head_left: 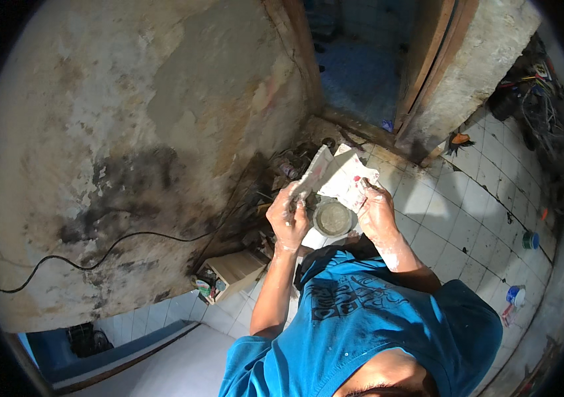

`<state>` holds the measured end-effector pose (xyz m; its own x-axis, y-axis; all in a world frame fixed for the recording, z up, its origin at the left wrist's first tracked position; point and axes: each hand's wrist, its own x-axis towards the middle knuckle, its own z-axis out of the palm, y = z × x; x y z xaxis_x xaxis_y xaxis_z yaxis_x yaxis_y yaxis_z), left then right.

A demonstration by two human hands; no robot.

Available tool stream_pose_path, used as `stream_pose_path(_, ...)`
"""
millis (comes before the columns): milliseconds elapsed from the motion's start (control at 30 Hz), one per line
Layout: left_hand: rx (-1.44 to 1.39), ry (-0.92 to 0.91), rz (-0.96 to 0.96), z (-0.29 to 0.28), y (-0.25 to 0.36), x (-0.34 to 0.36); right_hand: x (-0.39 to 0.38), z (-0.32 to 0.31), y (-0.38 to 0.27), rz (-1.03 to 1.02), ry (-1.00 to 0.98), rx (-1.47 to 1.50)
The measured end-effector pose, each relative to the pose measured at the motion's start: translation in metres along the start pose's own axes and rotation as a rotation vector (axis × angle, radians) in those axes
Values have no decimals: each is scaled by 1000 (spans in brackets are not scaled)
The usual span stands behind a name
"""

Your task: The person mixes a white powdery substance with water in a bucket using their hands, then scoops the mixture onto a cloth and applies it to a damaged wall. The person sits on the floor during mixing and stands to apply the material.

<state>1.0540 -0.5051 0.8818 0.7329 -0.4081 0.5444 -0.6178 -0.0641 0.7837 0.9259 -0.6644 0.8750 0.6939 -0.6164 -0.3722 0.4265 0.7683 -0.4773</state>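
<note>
My left hand [286, 221], smeared with white, is closed around the lower end of a narrow white flat piece [316, 172], held tilted. In my right hand [376, 213], also whitened, the fingers and thumb pinch the edge of a broader white flat piece [347, 177] with red marks and an uneven edge. The two pieces lean toward each other; whether they touch, I cannot tell. Both look coated with a pale paste, and their exact kind does not show. Just below them stands a round bucket [316, 223] with grey, wet-looking material inside.
A stained, patchy wall [116, 145] rises on the left, with a black cable [113, 248] along it. A wooden box [235, 271] stands near its foot. Ahead is a doorway [361, 73]. Tiled floor [457, 218] holds small containers [516, 296] on the right.
</note>
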Motion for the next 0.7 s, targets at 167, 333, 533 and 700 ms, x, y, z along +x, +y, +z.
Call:
stream_pose_path(167, 160, -155, 151, -17, 1, 3, 14, -11, 16, 22, 0, -43)
stream_pose_path(333, 246, -171, 184, -44, -24, -2, 12, 19, 30, 113, 10, -47)
stream_pose_path(533, 339, -146, 106, -90, -57, -10, 17, 59, 60, 156, -43, -91)
stream_pose_path(700, 341, 147, -338, -129, -107, -47, 63, 69, 130, -3, -138, -141)
